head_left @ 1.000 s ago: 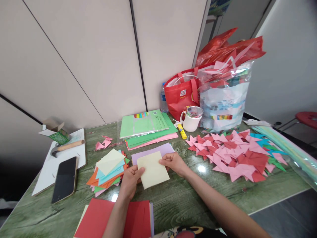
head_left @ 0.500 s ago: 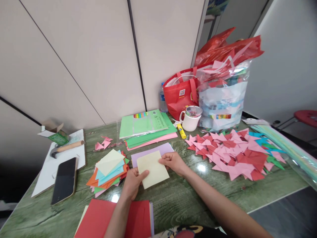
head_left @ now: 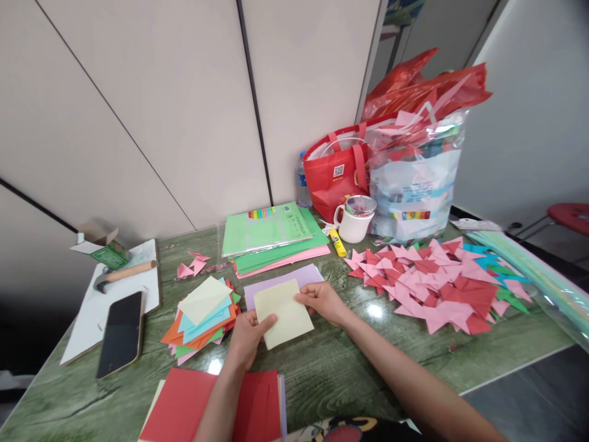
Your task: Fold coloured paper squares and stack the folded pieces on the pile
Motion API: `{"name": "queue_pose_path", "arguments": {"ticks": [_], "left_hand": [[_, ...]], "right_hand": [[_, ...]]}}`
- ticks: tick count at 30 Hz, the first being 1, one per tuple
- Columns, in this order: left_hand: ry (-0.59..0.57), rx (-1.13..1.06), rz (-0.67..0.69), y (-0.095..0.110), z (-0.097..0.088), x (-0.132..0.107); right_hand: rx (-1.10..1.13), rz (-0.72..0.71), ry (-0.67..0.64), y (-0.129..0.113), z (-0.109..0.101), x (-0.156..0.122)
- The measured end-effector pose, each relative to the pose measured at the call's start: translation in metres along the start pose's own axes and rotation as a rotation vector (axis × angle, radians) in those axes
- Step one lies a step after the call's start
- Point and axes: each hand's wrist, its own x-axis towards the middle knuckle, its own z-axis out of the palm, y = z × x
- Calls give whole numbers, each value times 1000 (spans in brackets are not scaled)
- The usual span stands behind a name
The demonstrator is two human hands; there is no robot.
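Note:
A pale yellow sheet of paper (head_left: 283,316) is held between my two hands. My left hand (head_left: 248,337) pinches its left edge, thumb on top. On the right, my right hand (head_left: 322,304) grips the upper right edge between thumb and fingers. Behind the sheet lies a lilac sheet (head_left: 271,286), partly covered by it. To the left of my left hand sits a fanned pile of coloured paper squares (head_left: 205,301), a pale yellow one uppermost. Below my left forearm rests a stack of red sheets (head_left: 184,399).
Folded pink and red paper pieces (head_left: 427,282) are heaped at right. Behind stand a white mug (head_left: 353,224), a glue stick (head_left: 337,244), a red bag (head_left: 334,178) and green paper packs (head_left: 267,230). At left are a phone (head_left: 120,334), a hammer (head_left: 124,274) and a small box (head_left: 103,248).
Hardly anything differs. Both hands keep the same hold on the pale yellow sheet, and the view has shifted very slightly.

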Motion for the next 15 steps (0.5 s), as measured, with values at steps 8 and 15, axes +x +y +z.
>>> {"name": "queue_pose_path", "arguments": {"ticks": [8, 15], "left_hand": [[25, 18, -7, -1, 0, 2], [44, 41, -3, -3, 0, 2]], "right_hand": [[2, 21, -23, 1, -1, 1], [5, 21, -41, 1, -2, 1]]}}
